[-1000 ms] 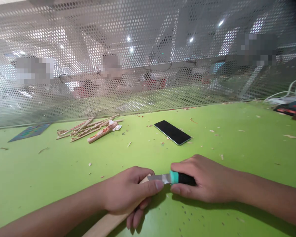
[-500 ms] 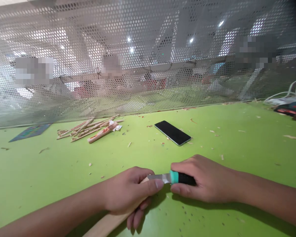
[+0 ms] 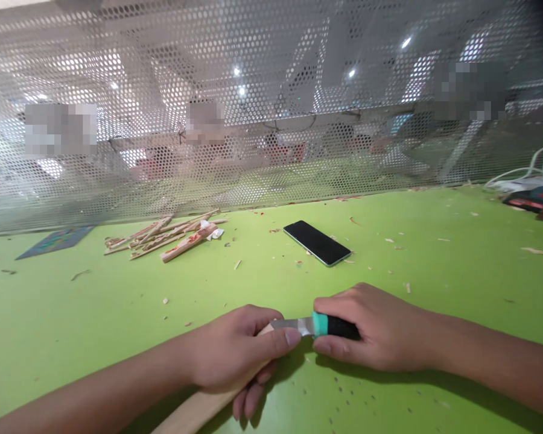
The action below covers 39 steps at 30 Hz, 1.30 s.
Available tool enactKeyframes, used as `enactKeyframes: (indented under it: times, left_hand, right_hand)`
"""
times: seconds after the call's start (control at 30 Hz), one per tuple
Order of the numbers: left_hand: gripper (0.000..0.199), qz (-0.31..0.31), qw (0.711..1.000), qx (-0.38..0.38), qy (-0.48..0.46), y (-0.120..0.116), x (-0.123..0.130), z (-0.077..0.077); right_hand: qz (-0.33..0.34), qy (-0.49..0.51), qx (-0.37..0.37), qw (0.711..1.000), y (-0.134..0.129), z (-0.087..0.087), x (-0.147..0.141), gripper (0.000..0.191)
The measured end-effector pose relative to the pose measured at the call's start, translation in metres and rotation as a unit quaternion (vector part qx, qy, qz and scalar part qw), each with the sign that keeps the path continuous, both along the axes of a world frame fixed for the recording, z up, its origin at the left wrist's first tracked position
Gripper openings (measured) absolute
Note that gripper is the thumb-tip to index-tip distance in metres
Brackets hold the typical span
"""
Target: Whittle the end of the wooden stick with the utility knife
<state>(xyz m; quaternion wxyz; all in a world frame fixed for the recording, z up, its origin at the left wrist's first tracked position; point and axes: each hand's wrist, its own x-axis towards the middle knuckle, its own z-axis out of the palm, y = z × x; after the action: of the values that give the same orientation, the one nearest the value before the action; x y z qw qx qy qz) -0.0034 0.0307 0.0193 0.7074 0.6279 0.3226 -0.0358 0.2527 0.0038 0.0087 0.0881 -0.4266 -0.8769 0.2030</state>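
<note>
My left hand [image 3: 239,349] is wrapped round a pale wooden stick [image 3: 199,410], which slants from the bottom edge up to the right. In my right hand [image 3: 375,328] is the black and turquoise handle of a carving knife [image 3: 305,326]. The short metal blade lies against the upper end of the stick, and my left thumb presses at the blade. The hand hides part of the blade's edge and the middle of the stick.
Beyond my hands a black phone [image 3: 317,243] lies on the green table [image 3: 95,313]. A pile of wood strips [image 3: 167,236] and a grey card [image 3: 54,242] are at the back left. A perforated metal screen [image 3: 253,163] bounds the far edge. Cables [image 3: 522,172] lie far right; wood shavings are scattered about.
</note>
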Motion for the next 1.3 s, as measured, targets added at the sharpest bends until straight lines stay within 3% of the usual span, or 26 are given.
enactKeyframes:
  times: [1.3]
  left_hand:
    - [0.054,0.004,1.0,0.002,-0.002,0.0006,-0.0002,-0.0027]
  right_hand:
    - [-0.005,0.009,0.006,1.0,-0.0019,-0.0002,-0.0012,0.055]
